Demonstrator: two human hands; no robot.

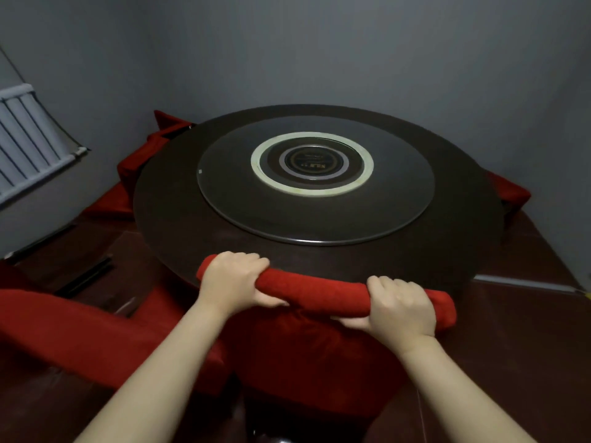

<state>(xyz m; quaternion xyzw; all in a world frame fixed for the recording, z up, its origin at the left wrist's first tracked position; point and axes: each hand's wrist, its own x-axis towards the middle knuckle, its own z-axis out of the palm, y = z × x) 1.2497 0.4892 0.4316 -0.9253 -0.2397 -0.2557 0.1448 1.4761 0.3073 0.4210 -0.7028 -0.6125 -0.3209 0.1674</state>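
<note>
We hold the red padded bar with both hands. It looks to us like the cloth-covered top of a chair back, since darker red fabric drops from it toward us. It lies straight ahead at twelve o'clock, at the six o'clock edge of the round dark table. We cannot tell whether it touches the rim or only stands in front of it.

Its long axis runs across us, roughly nine o'clock to three o'clock, with the nine o'clock end tipped a little away from us. In our judgement the coming move turns on this crosswise lie. A push toward twelve would send the chair in under the table, a pull toward six would draw it out, and uneven force would swing it.

Our left hand grips near the nine o'clock end, fingers curled over the top and thumb on our side. Our right hand grips near the three o'clock end in the same way. A short stub of bar shows beyond each hand. The right hand sits nearer to us and the left reaches farther. Both forearms stretch forward with the backs of the hands up.

Beyond, a glass turntable covers the table's middle. Another red chair stands at eight o'clock, and a radiator hangs at ten.
</note>
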